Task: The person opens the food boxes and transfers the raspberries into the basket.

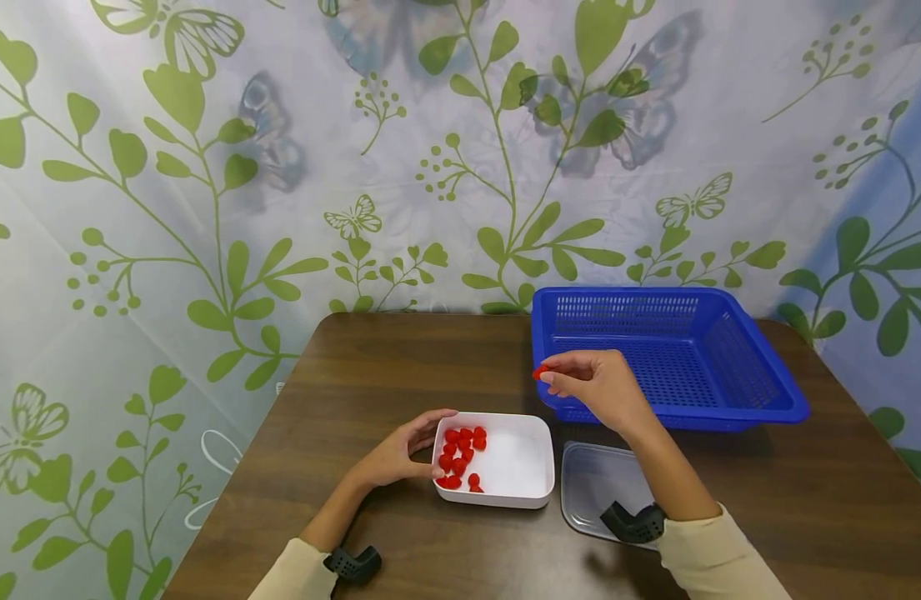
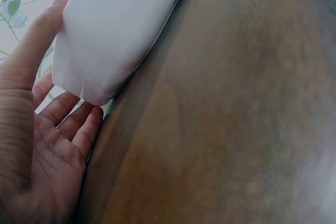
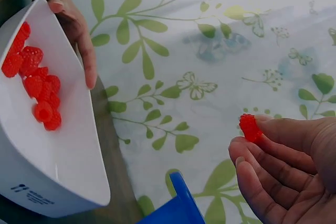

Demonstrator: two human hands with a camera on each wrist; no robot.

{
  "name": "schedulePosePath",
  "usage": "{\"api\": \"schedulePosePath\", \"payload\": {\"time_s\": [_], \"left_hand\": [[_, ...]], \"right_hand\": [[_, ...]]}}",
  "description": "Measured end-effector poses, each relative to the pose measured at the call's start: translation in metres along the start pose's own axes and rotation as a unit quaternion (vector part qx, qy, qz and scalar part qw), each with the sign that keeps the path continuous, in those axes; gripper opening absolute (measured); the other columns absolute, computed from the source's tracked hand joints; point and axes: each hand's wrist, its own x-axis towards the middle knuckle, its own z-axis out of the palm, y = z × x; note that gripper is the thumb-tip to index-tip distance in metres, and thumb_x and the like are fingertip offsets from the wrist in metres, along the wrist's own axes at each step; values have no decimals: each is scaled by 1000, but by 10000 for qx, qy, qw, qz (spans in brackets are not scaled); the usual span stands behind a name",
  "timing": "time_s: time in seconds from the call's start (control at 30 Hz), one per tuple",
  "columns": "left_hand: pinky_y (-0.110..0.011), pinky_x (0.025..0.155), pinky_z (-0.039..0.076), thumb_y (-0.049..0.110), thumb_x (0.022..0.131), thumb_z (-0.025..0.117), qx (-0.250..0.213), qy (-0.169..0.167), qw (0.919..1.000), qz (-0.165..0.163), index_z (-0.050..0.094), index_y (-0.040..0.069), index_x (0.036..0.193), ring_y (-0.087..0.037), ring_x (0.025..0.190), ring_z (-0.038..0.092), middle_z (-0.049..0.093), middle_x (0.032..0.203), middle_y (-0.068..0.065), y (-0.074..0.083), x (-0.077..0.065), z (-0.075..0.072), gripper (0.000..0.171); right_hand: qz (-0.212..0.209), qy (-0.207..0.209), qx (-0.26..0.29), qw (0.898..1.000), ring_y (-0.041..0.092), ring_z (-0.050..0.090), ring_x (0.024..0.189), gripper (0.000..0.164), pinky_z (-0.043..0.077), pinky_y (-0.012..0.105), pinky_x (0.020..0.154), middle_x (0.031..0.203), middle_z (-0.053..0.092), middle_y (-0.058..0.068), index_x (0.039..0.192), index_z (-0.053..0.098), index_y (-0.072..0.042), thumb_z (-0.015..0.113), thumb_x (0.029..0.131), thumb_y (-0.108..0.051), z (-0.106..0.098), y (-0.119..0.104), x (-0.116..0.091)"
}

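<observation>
In the head view, a white rectangular container [image 1: 514,458] sits on the table with several red raspberries [image 1: 460,454] gathered toward its left side. My left hand [image 1: 400,450] grips the container's left end, thumb at the near corner and fingers round the far side. The left wrist view shows that hand's thumb and fingers about the container's outer wall [image 2: 115,30]. Between thumb and fingertips, my right hand [image 1: 598,385] pinches one raspberry [image 3: 250,128], raised above the near left corner of a blue basket [image 1: 670,412].
A translucent lid [image 1: 598,483] lies on the brown wooden table [image 1: 400,358], right of the container and below the right forearm. The blue basket stands at the back right, close to a leaf-patterned curtain [image 1: 400,167].
</observation>
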Motion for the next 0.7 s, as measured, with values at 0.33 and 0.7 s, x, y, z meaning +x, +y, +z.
{"api": "schedulePosePath", "payload": {"time_s": [0.33,0.7], "left_hand": [[-31,115,37,12,84,81,-49,31,9999,-160,39,22,154,-19,145,39,40,156,3,2,0,0,83],[-35,114,39,15,85,80,28,-13,10000,-81,38,22,155,-26,144,41,40,157,-3,0,0,0,81]], "right_hand": [[-81,198,-28,9998,36,72,83,31,62,40,72,99,75,20,111,77,-4,79,90,-27,-13,6,2],[38,369,-127,9992,23,74,81,34,61,30,71,98,77,12,112,76,-5,80,89,-30,-30,15,4]]}}
